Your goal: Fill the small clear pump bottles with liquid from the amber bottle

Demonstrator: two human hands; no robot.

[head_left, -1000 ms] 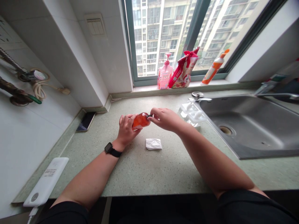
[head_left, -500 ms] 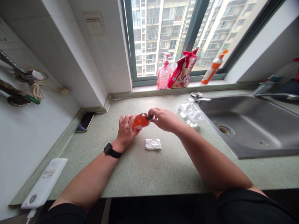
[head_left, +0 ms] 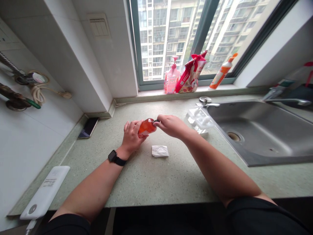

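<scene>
My left hand (head_left: 132, 133) is wrapped round an orange-red bottle (head_left: 147, 127), which lies tilted with its neck toward the right. Thumb and fingers of my right hand (head_left: 170, 126) close on the bottle's black cap (head_left: 156, 121), and they cover most of it. Whether the cap is loose from the neck I cannot tell. Just below the bottle, a folded white tissue (head_left: 160, 151) lies flat on the green speckled countertop (head_left: 137, 182). Two clear bottles with white pump tops (head_left: 200, 119) stand beyond my right wrist.
A phone (head_left: 88, 127) and a white power bank (head_left: 46, 191) with a cable lie at the left. The steel sink (head_left: 266, 130) is on the right. A pink pump bottle (head_left: 171, 78), a red bag (head_left: 192, 75) and an orange-white bottle (head_left: 221, 73) stand on the windowsill.
My right hand has turned slightly at the cap, and its fingers now hide more of it. My left hand and the bottle have hardly moved.
</scene>
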